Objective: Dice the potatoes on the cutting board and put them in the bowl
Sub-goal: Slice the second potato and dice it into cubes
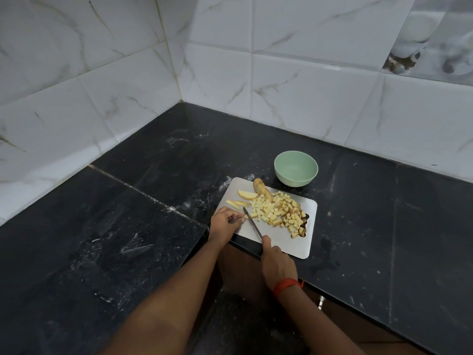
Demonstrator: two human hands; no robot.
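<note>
Grips both busy: right grip (pixel 277 265) clamps the knife (pixel 252 224); left grip (pixel 225 224) pinches a potato piece (pixel 245 217) on the board (pixel 286 239). Most potato lies diced in a pile (pixel 279 213); a few slices (pixel 247 194) await cutting; the bowl (pixel 296 168), just beyond, holds none.

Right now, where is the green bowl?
In the head view, the bowl sits on the black counter just past the far edge of the cutting board, right of centre, close to the tiled wall.
</note>
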